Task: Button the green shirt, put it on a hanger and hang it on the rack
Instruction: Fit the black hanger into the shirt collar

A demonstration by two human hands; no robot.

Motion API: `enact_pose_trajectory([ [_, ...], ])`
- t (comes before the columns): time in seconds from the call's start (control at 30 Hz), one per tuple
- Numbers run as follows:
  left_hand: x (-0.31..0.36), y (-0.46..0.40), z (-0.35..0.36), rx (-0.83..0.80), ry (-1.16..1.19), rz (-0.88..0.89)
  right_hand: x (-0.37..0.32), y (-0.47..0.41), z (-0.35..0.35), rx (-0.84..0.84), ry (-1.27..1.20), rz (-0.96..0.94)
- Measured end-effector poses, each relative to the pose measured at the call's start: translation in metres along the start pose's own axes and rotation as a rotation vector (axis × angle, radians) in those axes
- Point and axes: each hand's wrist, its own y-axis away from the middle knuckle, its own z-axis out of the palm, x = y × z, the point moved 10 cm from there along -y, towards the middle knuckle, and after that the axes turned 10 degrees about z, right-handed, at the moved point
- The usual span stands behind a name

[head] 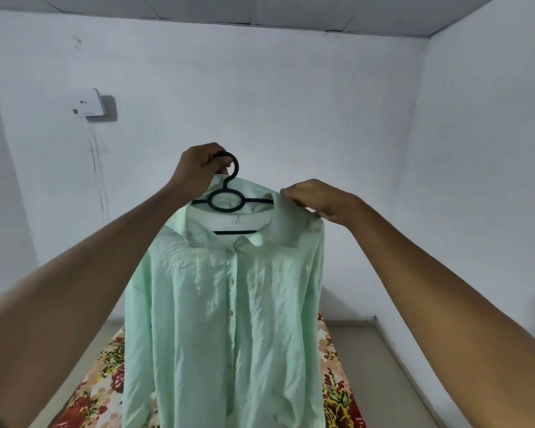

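The pale green shirt (229, 304) hangs in the air in front of me on a black plastic hanger (227, 200), its front placket closed with small white buttons. My left hand (198, 169) grips the hanger's hook from the left and carries the whole weight. My right hand (318, 197) pinches the shirt's fabric at the right shoulder, beside the raised collar. The shirt's lower hem runs out of view at the bottom. No rack is in view.
Below the shirt lies a bed with a floral sheet (102, 384). White walls close the room on three sides. A white box with hanging cables (88, 103) is fixed to the left of the far wall.
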Motion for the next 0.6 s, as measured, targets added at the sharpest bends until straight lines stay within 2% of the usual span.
enact_pose_trajectory([
  [0.1,0.004,-0.001,0.010,-0.028,-0.011,0.011,-0.008,-0.007,0.005,0.076,0.081,-0.003],
  [0.2,-0.001,0.001,0.014,-0.073,-0.018,-0.006,-0.008,-0.010,-0.003,0.138,-0.062,0.005],
  [0.27,-0.006,0.002,0.014,-0.080,-0.012,-0.012,-0.003,-0.011,-0.002,0.119,-0.167,0.070],
  [0.4,-0.009,0.006,0.015,-0.087,-0.019,-0.020,0.002,-0.011,0.004,0.069,-0.205,0.162],
  [0.53,-0.008,0.006,0.022,-0.078,-0.036,-0.006,-0.003,-0.017,0.010,0.026,-0.463,0.136],
  [0.6,-0.008,0.005,0.024,-0.075,-0.036,-0.008,-0.005,-0.017,0.018,-0.035,-0.476,0.114],
])
